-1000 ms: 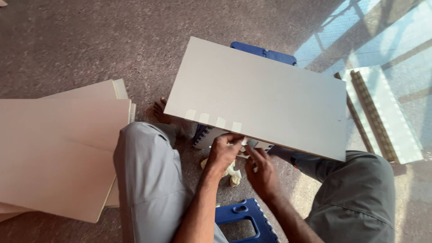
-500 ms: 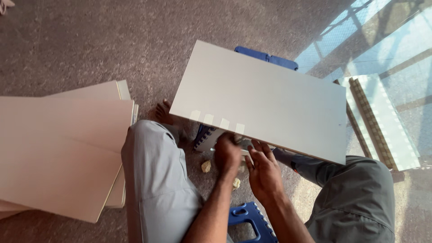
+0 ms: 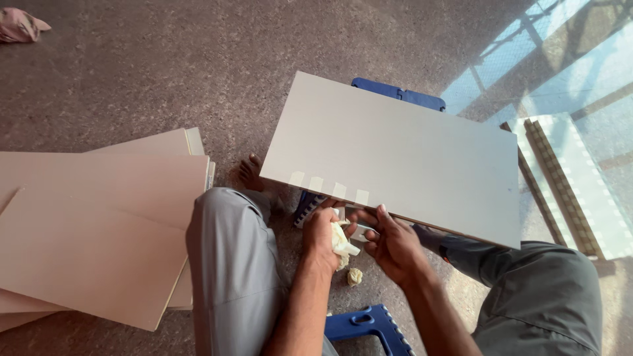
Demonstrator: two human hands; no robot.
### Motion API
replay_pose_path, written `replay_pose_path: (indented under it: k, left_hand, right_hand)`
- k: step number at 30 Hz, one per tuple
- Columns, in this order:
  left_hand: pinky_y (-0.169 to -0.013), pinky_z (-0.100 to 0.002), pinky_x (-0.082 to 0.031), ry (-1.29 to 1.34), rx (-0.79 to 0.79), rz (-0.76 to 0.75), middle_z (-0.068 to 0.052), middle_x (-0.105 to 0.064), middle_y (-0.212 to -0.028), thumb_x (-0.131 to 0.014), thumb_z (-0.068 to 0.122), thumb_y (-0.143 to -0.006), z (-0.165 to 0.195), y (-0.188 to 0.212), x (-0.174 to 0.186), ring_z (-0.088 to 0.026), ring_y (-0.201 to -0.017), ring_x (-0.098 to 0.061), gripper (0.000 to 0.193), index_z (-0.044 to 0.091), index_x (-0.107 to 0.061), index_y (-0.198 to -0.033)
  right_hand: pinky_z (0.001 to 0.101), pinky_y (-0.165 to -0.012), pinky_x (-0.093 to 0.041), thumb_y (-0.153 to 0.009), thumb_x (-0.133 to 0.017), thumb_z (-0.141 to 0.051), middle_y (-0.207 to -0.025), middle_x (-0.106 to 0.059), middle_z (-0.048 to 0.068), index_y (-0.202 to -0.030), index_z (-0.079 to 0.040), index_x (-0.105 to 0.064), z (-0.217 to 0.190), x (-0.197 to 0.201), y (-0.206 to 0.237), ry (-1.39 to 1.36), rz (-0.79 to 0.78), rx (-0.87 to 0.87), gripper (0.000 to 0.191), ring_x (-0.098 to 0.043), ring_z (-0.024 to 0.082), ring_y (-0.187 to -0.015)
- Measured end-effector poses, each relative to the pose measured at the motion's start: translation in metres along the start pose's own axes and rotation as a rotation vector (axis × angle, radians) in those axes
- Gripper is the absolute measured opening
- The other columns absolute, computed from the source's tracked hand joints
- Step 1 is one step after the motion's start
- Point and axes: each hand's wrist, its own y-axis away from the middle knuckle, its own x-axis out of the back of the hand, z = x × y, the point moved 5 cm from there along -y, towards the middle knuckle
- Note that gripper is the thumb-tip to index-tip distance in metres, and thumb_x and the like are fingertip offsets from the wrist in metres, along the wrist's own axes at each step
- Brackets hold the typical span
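A large pale grey board [image 3: 402, 151] lies flat across a blue plastic stool [image 3: 397, 94], with several strips of tape along its near edge. My left hand [image 3: 323, 237] is closed on a crumpled wad of pale yellow tape or paper [image 3: 343, 241] just under that edge. My right hand [image 3: 390, 240] is beside it, fingers pinching at the board's near edge. A small crumpled ball [image 3: 355, 276] lies on the floor between my knees.
A stack of beige boards [image 3: 92, 224] lies on the floor at left. Part of a second blue stool [image 3: 366, 326] shows at the bottom. My bare foot [image 3: 250, 173] rests by the board. A pink cloth [image 3: 20, 26] lies at the far left. A slatted panel [image 3: 560, 184] lies at the right.
The camera has shifted slightly. My left hand now holds a crumpled wad of peeled tape, and both hands stay at the board's near edge.
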Motion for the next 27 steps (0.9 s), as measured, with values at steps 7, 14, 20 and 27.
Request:
replay_pose_path:
  k: [7, 14, 20, 27]
  left_hand:
    - [-0.072, -0.036, -0.066, 0.0, 0.147, 0.004, -0.024, -0.062, -0.116, -0.049, -0.007, -0.079, -0.022, 0.004, -0.015, -0.032, -0.095, -0.071, 0.041, -0.02, -0.056, -0.117]
    - [-0.08, -0.035, -0.065, -0.007, 0.106, -0.171, -0.018, -0.069, -0.118, -0.049, 0.0, -0.084, -0.033, 0.014, -0.03, -0.022, -0.102, -0.074, 0.035, -0.004, -0.065, -0.115]
    - [-0.071, -0.031, -0.062, -0.187, 0.046, -0.091, -0.012, -0.075, -0.108, -0.052, 0.002, -0.088, -0.031, 0.018, -0.029, -0.018, -0.09, -0.073, 0.033, 0.001, -0.07, -0.116]
    - [-0.061, -0.033, -0.062, -0.319, 0.109, -0.06, -0.01, -0.063, -0.093, -0.05, 0.005, -0.092, -0.033, 0.061, -0.006, -0.017, -0.077, -0.065, 0.028, 0.002, -0.064, -0.117]
  right_hand:
    - [0.0363, -0.08, -0.065, -0.093, -0.072, -0.028, -0.105, -0.079, 0.009, -0.124, -0.006, -0.068, -0.043, 0.001, 0.03, 1.39, 0.387, 0.402, 0.038, -0.076, 0.019, -0.094]
    - [0.0416, -0.093, -0.06, -0.075, -0.088, -0.018, -0.112, -0.071, 0.015, -0.143, 0.001, -0.047, -0.083, -0.025, 0.018, 1.782, 0.307, 0.615, 0.082, -0.066, 0.028, -0.11]
    - [0.0361, -0.09, -0.062, -0.087, -0.081, -0.017, -0.11, -0.075, 0.01, -0.144, -0.005, -0.048, -0.076, -0.018, 0.003, 1.867, 0.287, 0.388, 0.067, -0.07, 0.022, -0.104]
    - [0.0369, -0.082, -0.062, -0.074, -0.087, -0.013, -0.106, -0.071, 0.021, -0.138, 0.008, -0.046, -0.072, -0.019, 0.007, 1.734, 0.291, 0.782, 0.079, -0.069, 0.03, -0.096]
